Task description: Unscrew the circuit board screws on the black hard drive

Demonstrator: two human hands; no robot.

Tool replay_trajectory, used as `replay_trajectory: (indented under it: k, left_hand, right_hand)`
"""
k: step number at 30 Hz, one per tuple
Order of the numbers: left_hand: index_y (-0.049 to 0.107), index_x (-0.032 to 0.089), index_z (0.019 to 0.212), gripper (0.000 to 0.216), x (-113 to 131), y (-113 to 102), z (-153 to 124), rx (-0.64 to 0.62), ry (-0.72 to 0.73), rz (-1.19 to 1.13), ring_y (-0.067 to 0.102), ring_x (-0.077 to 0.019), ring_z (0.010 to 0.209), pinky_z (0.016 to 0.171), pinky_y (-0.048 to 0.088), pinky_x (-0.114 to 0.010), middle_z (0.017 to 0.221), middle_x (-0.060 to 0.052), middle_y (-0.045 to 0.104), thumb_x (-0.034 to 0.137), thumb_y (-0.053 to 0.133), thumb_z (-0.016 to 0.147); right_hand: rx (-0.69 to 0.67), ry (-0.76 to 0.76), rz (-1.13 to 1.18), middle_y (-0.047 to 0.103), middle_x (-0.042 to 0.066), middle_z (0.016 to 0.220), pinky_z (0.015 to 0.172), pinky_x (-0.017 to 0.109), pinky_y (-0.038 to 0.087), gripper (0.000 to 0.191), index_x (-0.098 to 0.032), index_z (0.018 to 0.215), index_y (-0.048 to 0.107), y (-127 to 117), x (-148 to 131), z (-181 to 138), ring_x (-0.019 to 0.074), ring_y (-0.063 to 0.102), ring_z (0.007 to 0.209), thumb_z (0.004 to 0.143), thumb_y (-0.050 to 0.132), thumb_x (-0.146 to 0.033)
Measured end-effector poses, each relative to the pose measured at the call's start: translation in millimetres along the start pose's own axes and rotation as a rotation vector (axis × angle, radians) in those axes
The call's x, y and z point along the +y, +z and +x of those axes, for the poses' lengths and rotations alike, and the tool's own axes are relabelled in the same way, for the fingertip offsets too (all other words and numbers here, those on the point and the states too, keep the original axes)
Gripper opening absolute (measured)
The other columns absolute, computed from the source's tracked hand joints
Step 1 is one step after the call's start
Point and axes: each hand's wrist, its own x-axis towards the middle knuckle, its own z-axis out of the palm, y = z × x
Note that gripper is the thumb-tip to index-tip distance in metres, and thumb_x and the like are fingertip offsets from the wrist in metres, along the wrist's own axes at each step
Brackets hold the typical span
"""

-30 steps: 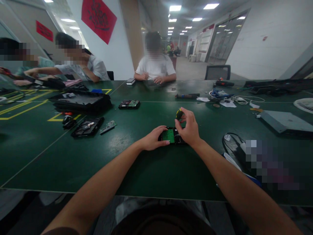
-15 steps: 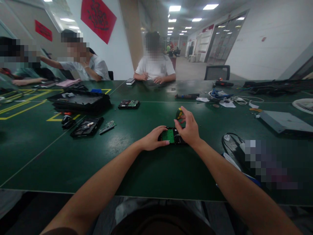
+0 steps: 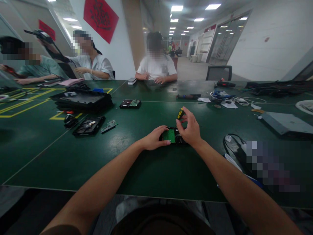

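Note:
A small black hard drive [image 3: 174,136] with a green circuit board on top lies on the green table [image 3: 137,169] in front of me. My left hand [image 3: 153,138] grips its left end, fingers curled over the edge. My right hand [image 3: 190,128] pinches the yellow-and-black handle of a screwdriver [image 3: 180,114], which stands nearly upright over the drive's right side. The screwdriver's tip is hidden behind my fingers.
Another drive [image 3: 130,103], an opened black casing [image 3: 88,125], a loose circuit board [image 3: 109,126] and a black tray [image 3: 81,100] lie to the left. A black cable [image 3: 231,143] and grey box [image 3: 285,121] sit right. Three people sit across the table.
My fingers have shifted round the screwdriver handle while it stays over the drive. A person at the far left has lifted a dark object overhead.

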Motion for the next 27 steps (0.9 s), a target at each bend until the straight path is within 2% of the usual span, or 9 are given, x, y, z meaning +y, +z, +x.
replay_trajectory:
  k: [7, 16, 21, 27]
  left_hand:
    - [0.043, 0.018, 0.148, 0.077, 0.9, -0.4, -0.1, -0.009, -0.005, 0.013, 0.04, -0.0328, 0.146, 0.122, 0.035, -0.049, 0.157, -0.017, 0.041, 0.056, 0.07, 0.086]
    - [0.043, 0.019, 0.148, 0.077, 1.0, -0.9, -0.5, -0.014, -0.004, 0.01, 0.039, -0.0332, 0.147, 0.123, 0.033, -0.052, 0.157, -0.017, 0.041, 0.056, 0.069, 0.087]
    - [0.044, 0.018, 0.146, 0.076, 0.2, 0.3, 0.3, -0.001, 0.007, 0.01, 0.042, -0.0331, 0.144, 0.121, 0.035, -0.051, 0.155, -0.018, 0.043, 0.056, 0.071, 0.086]
    - [0.045, 0.019, 0.146, 0.075, -0.2, 0.6, 0.0, 0.005, 0.001, 0.007, 0.041, -0.0329, 0.145, 0.121, 0.036, -0.051, 0.156, -0.016, 0.042, 0.056, 0.071, 0.085]
  right_hand:
    - [-0.001, -0.011, -0.015, 0.056, 0.013, 0.141, 0.091, 0.05, 0.062, 0.065, -0.03, 0.156, 0.03, 1.4, 1.4, -0.7, 0.0246, 0.07, 0.097, 0.097, 0.058, -0.026]
    - [0.008, -0.034, -0.016, 0.058, 0.013, 0.131, 0.081, 0.044, 0.063, 0.068, -0.03, 0.155, 0.032, -0.8, 0.3, 0.9, 0.0223, 0.068, 0.092, 0.095, 0.063, -0.025]
    - [-0.001, -0.026, 0.005, 0.058, 0.013, 0.137, 0.088, 0.047, 0.062, 0.069, -0.03, 0.156, 0.031, 0.9, 0.6, 0.2, 0.0233, 0.069, 0.093, 0.095, 0.061, -0.023]
    - [0.033, -0.039, -0.015, 0.058, 0.012, 0.133, 0.085, 0.048, 0.063, 0.071, -0.031, 0.157, 0.03, 1.4, 2.8, 0.3, 0.0243, 0.07, 0.092, 0.094, 0.063, -0.025]
